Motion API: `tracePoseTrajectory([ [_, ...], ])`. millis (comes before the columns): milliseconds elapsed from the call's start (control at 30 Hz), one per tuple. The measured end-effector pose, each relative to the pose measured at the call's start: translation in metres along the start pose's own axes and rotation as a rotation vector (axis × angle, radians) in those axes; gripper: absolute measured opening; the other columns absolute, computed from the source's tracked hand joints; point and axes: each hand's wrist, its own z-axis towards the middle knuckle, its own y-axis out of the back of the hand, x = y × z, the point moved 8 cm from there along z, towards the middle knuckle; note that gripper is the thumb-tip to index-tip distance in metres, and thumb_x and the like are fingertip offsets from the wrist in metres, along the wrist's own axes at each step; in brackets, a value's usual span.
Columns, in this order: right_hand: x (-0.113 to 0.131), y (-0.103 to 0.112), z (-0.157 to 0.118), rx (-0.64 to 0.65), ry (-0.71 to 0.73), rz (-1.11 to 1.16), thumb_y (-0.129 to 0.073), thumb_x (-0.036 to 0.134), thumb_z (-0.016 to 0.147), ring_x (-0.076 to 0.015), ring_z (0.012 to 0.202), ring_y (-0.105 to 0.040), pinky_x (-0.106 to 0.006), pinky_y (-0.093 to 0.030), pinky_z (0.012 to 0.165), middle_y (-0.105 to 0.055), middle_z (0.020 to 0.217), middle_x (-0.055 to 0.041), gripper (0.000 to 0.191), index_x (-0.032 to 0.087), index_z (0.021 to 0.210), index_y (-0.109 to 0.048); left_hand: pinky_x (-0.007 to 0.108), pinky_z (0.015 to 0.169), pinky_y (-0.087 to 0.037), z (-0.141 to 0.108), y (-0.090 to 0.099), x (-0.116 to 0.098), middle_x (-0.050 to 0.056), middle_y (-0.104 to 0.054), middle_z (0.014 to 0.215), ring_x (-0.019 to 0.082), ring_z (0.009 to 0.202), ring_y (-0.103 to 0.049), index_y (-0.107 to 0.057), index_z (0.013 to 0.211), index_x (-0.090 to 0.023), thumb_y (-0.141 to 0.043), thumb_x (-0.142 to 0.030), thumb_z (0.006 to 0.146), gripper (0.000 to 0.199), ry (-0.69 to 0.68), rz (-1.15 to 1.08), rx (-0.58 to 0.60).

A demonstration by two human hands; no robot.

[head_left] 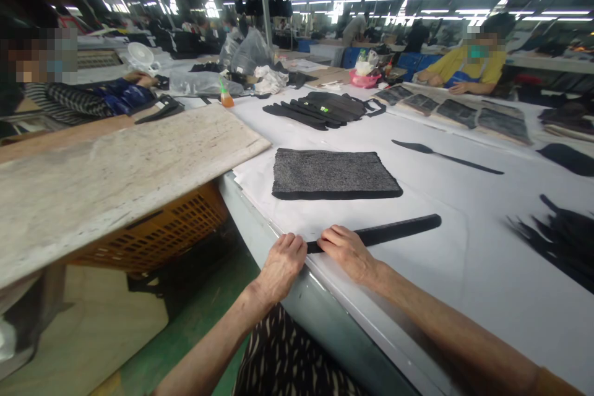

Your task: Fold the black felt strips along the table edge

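A long black fabric strip (401, 230) lies across the white table at its near edge, its rounded end pointing right. My left hand (284, 265) is closed on the strip's left end, right at the table edge. Just beside it, my right hand (347, 252) pinches the strip, with the fingertips hidden under the hand. Only a short stretch of the strip shows between the two hands. Beyond them a grey ribbed fabric stack (334, 172) with a dark front edge lies flat.
A thin black strip (457, 159) and black strips in a bundle (561, 235) lie to the right. Black pieces (320, 110) lie farther back. A pale board (139, 167) juts in at left above a yellow crate (162, 232). Co-workers sit at far left and back right.
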Motion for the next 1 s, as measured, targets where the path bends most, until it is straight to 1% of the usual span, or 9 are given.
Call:
tracePoseTrajectory([
  [200,0.006,-0.003,0.0,0.035,0.066,-0.126,-0.046,0.009,0.091,-0.0188,0.078,-0.046,-0.031,-0.041,0.071,-0.056,0.083,-0.006,0.019,0.014,0.084,-0.063,0.038,0.073,-0.045,-0.001,-0.005,-0.005,0.01,-0.056,0.086,0.024,0.08,-0.049,-0.06,0.088,-0.011,-0.041,-0.003,0.085,0.021,-0.081,0.103,0.006],
  [400,0.014,-0.003,0.005,0.107,0.1,-0.226,-0.049,0.008,0.088,-0.0195,0.077,-0.047,-0.031,-0.04,0.067,-0.052,0.079,-0.0051,0.014,0.015,0.085,-0.061,0.039,0.075,-0.045,0.002,-0.005,-0.01,0.011,-0.057,0.094,0.024,0.083,-0.05,-0.058,0.102,-0.01,-0.032,-0.002,0.088,0.03,-0.174,0.131,0.048],
  [567,0.013,-0.005,0.004,0.096,0.093,-0.245,-0.045,0.009,0.091,-0.0193,0.079,-0.047,-0.031,-0.04,0.068,-0.054,0.081,-0.0055,0.019,0.016,0.09,-0.062,0.037,0.078,-0.047,-0.01,-0.002,-0.001,0.01,-0.058,0.093,0.023,0.084,-0.052,-0.058,0.101,-0.011,-0.036,-0.002,0.087,0.028,-0.205,0.086,-0.013],
  [633,0.013,-0.005,0.004,0.081,0.097,-0.25,-0.046,0.008,0.09,-0.0196,0.079,-0.047,-0.032,-0.04,0.068,-0.055,0.082,-0.0058,0.018,0.015,0.095,-0.062,0.037,0.082,-0.048,-0.018,-0.001,0.007,0.01,-0.058,0.096,0.023,0.088,-0.053,-0.057,0.104,-0.011,-0.04,-0.002,0.086,0.027,-0.159,0.03,-0.034],
  [700,0.014,-0.004,0.004,0.068,0.107,-0.25,-0.047,0.008,0.09,-0.0197,0.079,-0.047,-0.032,-0.041,0.068,-0.055,0.082,-0.006,0.018,0.014,0.098,-0.062,0.037,0.085,-0.05,-0.025,0.001,0.015,0.01,-0.059,0.1,0.023,0.092,-0.054,-0.056,0.11,-0.011,-0.041,-0.001,0.084,0.031,-0.089,-0.046,-0.072],
  [833,0.013,0.0,0.002,0.074,0.113,-0.25,-0.047,0.006,0.088,-0.0198,0.078,-0.047,-0.032,-0.041,0.068,-0.055,0.083,-0.0062,0.02,0.014,0.098,-0.062,0.035,0.087,-0.053,-0.037,0.002,0.027,0.01,-0.061,0.107,0.021,0.1,-0.055,-0.058,0.111,-0.014,-0.034,0.004,0.079,0.044,0.062,-0.256,-0.213],
  [900,0.012,0.002,-0.002,0.081,0.109,-0.244,-0.048,0.004,0.086,-0.0196,0.078,-0.047,-0.032,-0.041,0.069,-0.056,0.084,-0.006,0.021,0.014,0.099,-0.062,0.034,0.09,-0.052,-0.043,0.003,0.036,0.009,-0.061,0.112,0.02,0.103,-0.057,-0.06,0.109,-0.015,-0.031,0.002,0.08,0.044,0.175,-0.405,-0.315],
  [967,0.012,0.004,-0.005,0.082,0.103,-0.242,-0.05,0.001,0.084,-0.0192,0.078,-0.047,-0.032,-0.041,0.071,-0.056,0.085,-0.0056,0.024,0.013,0.101,-0.061,0.034,0.091,-0.051,-0.052,0.003,0.046,0.009,-0.061,0.113,0.019,0.103,-0.059,-0.062,0.104,-0.017,-0.031,-0.006,0.085,0.038,0.32,-0.586,-0.414],
  [1000,0.012,0.004,-0.005,0.084,0.101,-0.244,-0.05,-0.001,0.082,-0.0192,0.079,-0.047,-0.032,-0.041,0.072,-0.056,0.086,-0.0054,0.026,0.013,0.102,-0.061,0.034,0.09,-0.05,-0.056,0.001,0.052,0.009,-0.062,0.11,0.019,0.1,-0.06,-0.063,0.1,-0.018,-0.033,-0.011,0.087,0.033,0.402,-0.683,-0.447],
])
